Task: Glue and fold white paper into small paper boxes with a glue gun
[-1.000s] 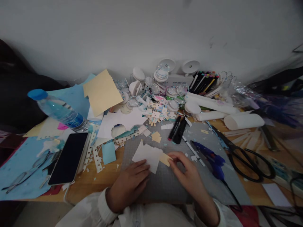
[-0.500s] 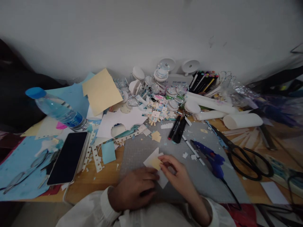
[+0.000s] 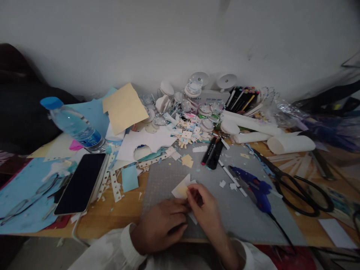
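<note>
Both my hands meet over the near edge of a grey cutting mat. My left hand lies curled on the mat with its fingers holding the lower part of a small white paper cutout. My right hand pinches the same cutout from the right, where a small tan paper piece is stuck on it. The cutout stands tilted up off the mat between the two hands. White sleeves cover both wrists.
A blue glue gun and large black scissors lie right of my hands. Black markers, paper scraps, white rolls and round badges crowd the back. A phone, glasses and water bottle sit left.
The white cutout lay flat and wide on the mat a second ago. Both hands have drawn it closer and lifted it; the right hand has moved left against the left hand.
</note>
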A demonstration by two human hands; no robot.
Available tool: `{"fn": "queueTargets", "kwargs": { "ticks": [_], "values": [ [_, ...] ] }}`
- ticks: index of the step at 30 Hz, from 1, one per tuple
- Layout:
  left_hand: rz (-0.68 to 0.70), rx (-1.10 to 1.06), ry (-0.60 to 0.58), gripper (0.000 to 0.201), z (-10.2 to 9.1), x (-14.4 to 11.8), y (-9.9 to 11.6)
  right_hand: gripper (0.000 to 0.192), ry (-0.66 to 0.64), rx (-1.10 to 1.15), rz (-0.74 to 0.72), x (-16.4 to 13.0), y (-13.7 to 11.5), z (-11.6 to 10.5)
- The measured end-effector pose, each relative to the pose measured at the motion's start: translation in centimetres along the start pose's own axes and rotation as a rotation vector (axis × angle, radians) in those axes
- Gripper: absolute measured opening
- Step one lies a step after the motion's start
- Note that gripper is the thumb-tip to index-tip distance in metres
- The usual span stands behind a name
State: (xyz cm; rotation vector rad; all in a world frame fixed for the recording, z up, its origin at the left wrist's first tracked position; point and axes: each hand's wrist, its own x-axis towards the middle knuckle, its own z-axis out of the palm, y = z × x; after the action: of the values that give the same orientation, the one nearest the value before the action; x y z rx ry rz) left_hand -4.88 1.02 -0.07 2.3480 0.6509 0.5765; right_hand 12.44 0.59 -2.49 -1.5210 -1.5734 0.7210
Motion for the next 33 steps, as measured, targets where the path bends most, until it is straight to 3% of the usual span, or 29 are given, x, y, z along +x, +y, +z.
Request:
{"fn": "queueTargets", "kwargs": {
  "ticks": [12,17,24,28,33],
  "values": [
    [0.098,0.170,0.051,0.014,0.76,-0.29,-0.17,0.011,0.003,-0.055,-0.069,-0.19,0.43,0.19],
    [0.120,0.236,0.157,0.011,0.85,-0.26,-0.02,0.016,-0.062,-0.049,-0.140,-0.35,0.00,-0.24],
    [0.040,0.240,0.288,0.006,0.45,0.02,0.34,0.021,-0.131,-0.081,-0.181,-0.45,-0.12,-0.35],
    [-0.023,0.251,0.373,0.012,0.39,0.20,0.39,0.024,-0.150,-0.111,-0.172,-0.51,-0.06,-0.33],
    [-0.084,0.262,0.412,0.011,0.27,0.41,0.22,0.030,-0.164,-0.169,-0.172,-0.61,-0.07,-0.28]
  ]
}}
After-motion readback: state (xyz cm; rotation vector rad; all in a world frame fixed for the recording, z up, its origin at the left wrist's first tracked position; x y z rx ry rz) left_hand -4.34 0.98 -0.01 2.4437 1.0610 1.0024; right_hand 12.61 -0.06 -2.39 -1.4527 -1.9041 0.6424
